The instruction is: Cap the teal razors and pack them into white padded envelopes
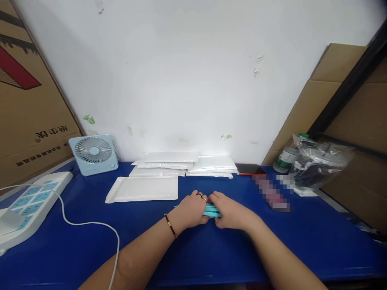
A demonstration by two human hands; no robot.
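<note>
At the far left stands a printed brown cardboard box (33, 100). Nearer lies a long white plastic power strip (45, 199) with pale-blue socket panels; a smooth white cable (90, 222) curves right from above it. Next comes a squarish light-blue fan (94, 155) with a round ribbed grille, then flat, crinkled white mailers (148, 188). Right of these, near the middle, the left hand (192, 209), wearing rings and a dark bracelet (171, 226), has its fingers curled closed around thin turquoise pieces (213, 210). The right hand (231, 211) grips their right end, its fingers bent closed too. Farther right are a glossy black phone (250, 169) with a red edge, a clear bottle (286, 159) with a green cap, and a crumpled see-through bag (320, 165).

The tabletop (211, 257) is smooth deep blue; the far white wall (181, 80) is scuffed, with cardboard (326, 80) at right.

Counted: one power strip, one fan, one mailer lying nearer than two heaps, two rings, one phone, one bottle; how many turquoise pieces, I cannot tell.
</note>
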